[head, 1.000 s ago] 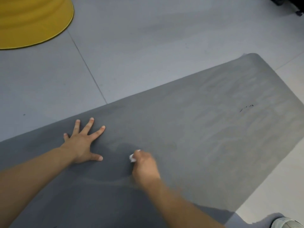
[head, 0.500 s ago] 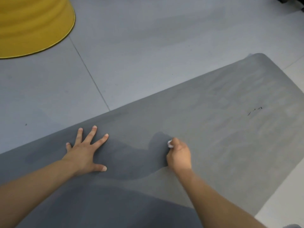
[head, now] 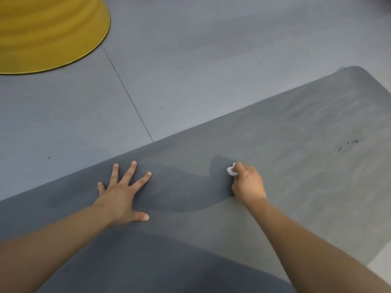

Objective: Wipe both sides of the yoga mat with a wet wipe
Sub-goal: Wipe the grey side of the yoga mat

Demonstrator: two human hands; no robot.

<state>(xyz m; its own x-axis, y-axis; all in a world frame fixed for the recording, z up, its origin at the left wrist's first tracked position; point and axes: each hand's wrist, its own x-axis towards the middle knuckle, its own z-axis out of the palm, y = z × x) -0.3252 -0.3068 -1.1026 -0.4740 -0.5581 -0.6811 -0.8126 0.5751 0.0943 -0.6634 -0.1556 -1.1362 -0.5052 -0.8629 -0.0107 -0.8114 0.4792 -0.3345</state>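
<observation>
The grey yoga mat (head: 275,166) lies flat on the floor, running from 7 o'clock up to a rounded corner at 2 o'clock. Its far long edge slants from 9 o'clock up to that corner; its near edge shows only at 4 o'clock, where pale floor begins. Toward 3 o'clock a broad stretch of mat lies open, bearing small dark marks (head: 348,144). A darker damp patch (head: 186,187) spreads between the two hands.

The wet wipe (head: 231,170), a small white wad, sits at the patch's right end, pinched in the curled fingers of the right hand (head: 248,183), knuckles up, forearm coming in from 5 o'clock. The left hand (head: 120,194) rests flat on the mat near its far edge, fingers spread wide, thumb pointing to 3 o'clock, forearm entering from 8 o'clock.

Beyond the mat, grey floor panels (head: 190,60) meet at a seam; a yellow ribbed object (head: 48,32) sits at 11 o'clock, well apart.
</observation>
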